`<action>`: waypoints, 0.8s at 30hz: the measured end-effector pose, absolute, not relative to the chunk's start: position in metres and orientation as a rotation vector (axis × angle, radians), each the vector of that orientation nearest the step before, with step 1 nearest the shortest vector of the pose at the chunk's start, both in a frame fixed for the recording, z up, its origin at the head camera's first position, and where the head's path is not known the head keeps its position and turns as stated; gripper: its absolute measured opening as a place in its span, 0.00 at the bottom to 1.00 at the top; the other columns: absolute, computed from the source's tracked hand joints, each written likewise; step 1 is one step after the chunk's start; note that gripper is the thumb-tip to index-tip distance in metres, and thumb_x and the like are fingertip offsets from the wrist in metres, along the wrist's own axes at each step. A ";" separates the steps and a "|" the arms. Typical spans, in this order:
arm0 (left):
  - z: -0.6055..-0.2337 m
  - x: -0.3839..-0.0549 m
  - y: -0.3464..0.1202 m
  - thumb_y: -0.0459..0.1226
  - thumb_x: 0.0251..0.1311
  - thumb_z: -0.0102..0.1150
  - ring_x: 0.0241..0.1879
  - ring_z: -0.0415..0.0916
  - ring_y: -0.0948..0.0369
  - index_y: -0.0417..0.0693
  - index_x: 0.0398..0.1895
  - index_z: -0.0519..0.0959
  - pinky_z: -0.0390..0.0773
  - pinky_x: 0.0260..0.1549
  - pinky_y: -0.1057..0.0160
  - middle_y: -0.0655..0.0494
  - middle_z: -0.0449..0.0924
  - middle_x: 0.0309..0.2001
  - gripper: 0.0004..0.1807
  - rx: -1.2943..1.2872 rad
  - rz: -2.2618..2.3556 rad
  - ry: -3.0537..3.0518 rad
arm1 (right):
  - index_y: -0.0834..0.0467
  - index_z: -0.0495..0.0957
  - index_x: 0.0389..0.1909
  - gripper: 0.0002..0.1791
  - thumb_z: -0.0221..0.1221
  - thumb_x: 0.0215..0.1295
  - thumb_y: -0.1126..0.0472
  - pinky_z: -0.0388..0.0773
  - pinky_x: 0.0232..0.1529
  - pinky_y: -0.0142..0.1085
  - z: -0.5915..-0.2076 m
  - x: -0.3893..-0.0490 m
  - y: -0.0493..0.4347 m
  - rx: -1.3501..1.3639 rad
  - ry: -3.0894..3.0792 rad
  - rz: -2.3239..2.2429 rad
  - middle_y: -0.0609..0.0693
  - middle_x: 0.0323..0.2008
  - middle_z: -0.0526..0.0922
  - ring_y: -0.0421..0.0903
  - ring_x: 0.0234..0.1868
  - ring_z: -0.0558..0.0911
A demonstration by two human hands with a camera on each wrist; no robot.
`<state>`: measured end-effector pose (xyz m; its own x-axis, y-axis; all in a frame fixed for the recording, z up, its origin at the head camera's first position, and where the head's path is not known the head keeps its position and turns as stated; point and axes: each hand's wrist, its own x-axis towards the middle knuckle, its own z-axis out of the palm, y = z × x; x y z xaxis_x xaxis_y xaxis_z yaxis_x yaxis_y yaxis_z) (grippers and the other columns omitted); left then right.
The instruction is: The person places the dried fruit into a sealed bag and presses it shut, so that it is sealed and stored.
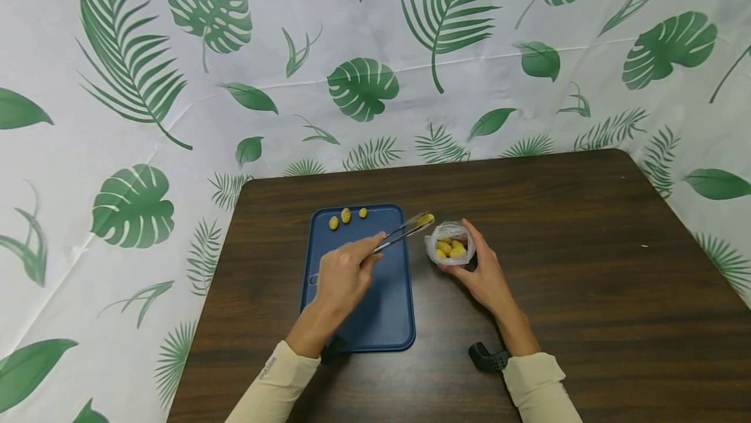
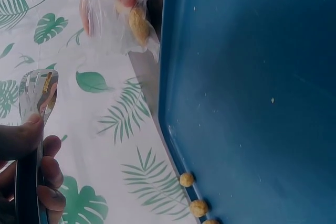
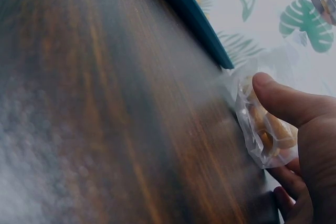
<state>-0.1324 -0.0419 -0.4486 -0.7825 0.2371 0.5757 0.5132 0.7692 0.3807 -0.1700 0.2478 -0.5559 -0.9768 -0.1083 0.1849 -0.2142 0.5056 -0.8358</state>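
Farthest left, the blue tray (image 1: pixel 381 319) lay under the left hand (image 1: pixel 345 273), its long axis running away from the person. Beyond that hand, three yellow pieces (image 1: pixel 346 216) sat along the tray's far edge. The left hand gripped the metal tongs (image 1: pixel 400 238), whose long axis slanted away and rightward, tips pointing past the tray's right edge. Between those tips, ahead and right of the left hand, was another yellow piece (image 1: pixel 426 219). Next came the clear bag (image 1: pixel 433 248), mouth upward, holding more yellow pieces (image 1: pixel 450 249). The right hand (image 1: pixel 484 276) grasped it from the right, above the dark worktop (image 1: pixel 587 279).
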 end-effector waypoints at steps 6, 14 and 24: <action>-0.450 -0.131 -0.036 0.36 0.61 0.72 0.32 0.89 0.60 0.50 0.54 0.88 0.84 0.24 0.63 0.54 0.92 0.43 0.17 -0.589 -0.745 -2.465 | 0.50 0.54 0.82 0.57 0.77 0.55 0.58 0.59 0.69 0.71 -0.557 -0.171 0.248 0.305 -2.609 1.480 0.64 0.74 0.68 0.65 0.73 0.68; -0.454 -0.128 -0.028 0.35 0.59 0.73 0.34 0.90 0.59 0.51 0.54 0.88 0.85 0.26 0.60 0.55 0.92 0.43 0.19 -0.630 -0.748 -2.480 | 0.45 0.53 0.82 0.58 0.77 0.56 0.58 0.59 0.69 0.71 -0.557 -0.171 0.248 0.295 -2.618 1.475 0.63 0.75 0.67 0.65 0.74 0.68; -0.458 -0.128 -0.023 0.36 0.60 0.73 0.34 0.89 0.59 0.50 0.54 0.88 0.84 0.26 0.61 0.54 0.92 0.44 0.18 -0.661 -0.733 -2.492 | 0.44 0.53 0.82 0.57 0.77 0.56 0.59 0.59 0.70 0.70 -0.559 -0.170 0.247 0.294 -2.605 1.487 0.64 0.73 0.69 0.65 0.72 0.69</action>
